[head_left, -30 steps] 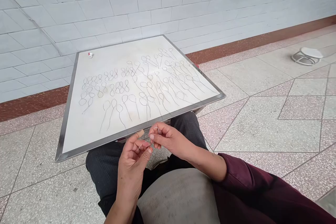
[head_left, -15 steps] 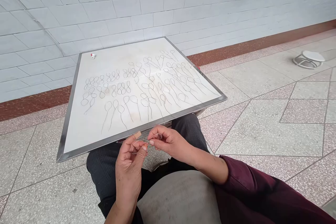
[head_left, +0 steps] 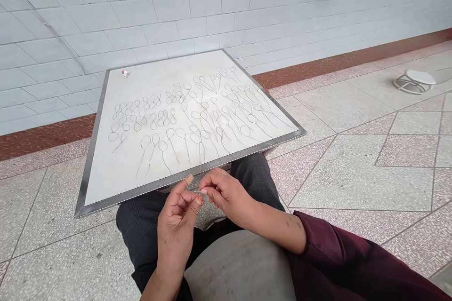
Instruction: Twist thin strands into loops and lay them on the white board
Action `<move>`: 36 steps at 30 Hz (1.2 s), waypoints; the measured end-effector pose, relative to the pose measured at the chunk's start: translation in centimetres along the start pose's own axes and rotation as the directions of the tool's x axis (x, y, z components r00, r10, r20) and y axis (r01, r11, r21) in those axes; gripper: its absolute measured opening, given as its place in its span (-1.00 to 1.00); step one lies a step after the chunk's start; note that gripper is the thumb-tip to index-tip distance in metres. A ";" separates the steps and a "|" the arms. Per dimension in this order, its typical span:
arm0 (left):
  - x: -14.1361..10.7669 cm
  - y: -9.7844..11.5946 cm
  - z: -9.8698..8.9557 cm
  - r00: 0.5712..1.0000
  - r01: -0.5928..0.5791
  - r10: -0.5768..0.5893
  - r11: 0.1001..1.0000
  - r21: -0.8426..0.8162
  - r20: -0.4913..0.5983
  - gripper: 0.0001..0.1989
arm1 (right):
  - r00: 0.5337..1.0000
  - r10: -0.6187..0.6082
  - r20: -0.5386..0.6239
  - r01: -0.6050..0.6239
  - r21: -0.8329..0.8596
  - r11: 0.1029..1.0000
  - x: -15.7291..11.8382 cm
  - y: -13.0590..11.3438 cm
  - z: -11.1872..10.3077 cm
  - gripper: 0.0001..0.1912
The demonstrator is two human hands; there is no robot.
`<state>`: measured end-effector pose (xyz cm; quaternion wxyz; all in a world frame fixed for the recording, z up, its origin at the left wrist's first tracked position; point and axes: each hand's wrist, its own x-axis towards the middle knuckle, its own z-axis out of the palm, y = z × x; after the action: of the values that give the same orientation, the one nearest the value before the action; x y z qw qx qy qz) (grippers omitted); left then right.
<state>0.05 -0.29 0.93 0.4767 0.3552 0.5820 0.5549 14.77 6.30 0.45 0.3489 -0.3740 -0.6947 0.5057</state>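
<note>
Between my hands, above my lap and in front of the table's near edge, is a thin wire [head_left: 193, 192], mostly hidden by the fingers. My left hand [head_left: 178, 225] pinches it between thumb and index finger, with a tan wrap on one fingertip. From the right, the thumb and index finger of my right hand [head_left: 226, 193] pinch the same wire close to the left fingertips. On the white table [head_left: 148, 73] lie many bent wires: single loops with long tails [head_left: 163, 146] at the front and right, figure-eight shapes [head_left: 153, 121] at the left.
A metal strip [head_left: 141, 193] edges the table, which stands against a white tiled wall [head_left: 208, 4]. A small red-and-white object [head_left: 125, 74] lies at the table's far left corner. A low white stool [head_left: 416, 80] stands on the floor at the right.
My right hand has turned slightly, its fingers curling more. The loop that showed by its fingertips is now mostly hidden. The wires on the table have not moved.
</note>
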 end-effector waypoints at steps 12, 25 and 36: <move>0.0 -0.2 0.0 0.999 0.004 -0.002 0.998 -0.056 0.033 -0.45 | 0.997 -0.079 0.003 0.079 -0.044 0.996 0.7 -0.1 -0.3 -0.86; -0.4 -0.4 0.3 0.998 -0.065 0.066 0.998 -0.020 0.006 -0.50 | 0.986 -0.150 -0.076 0.142 -0.101 0.985 0.7 0.0 0.0 -0.82; -0.3 -1.4 0.6 0.988 -0.110 0.095 0.987 -0.116 -0.123 -0.49 | 0.993 0.120 -0.008 -0.116 0.201 0.973 0.9 -0.3 0.6 -0.68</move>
<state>0.85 -0.54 -0.33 0.4333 0.3216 0.5548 0.6332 13.79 6.82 0.68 0.3610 -0.3827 -0.6131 0.5893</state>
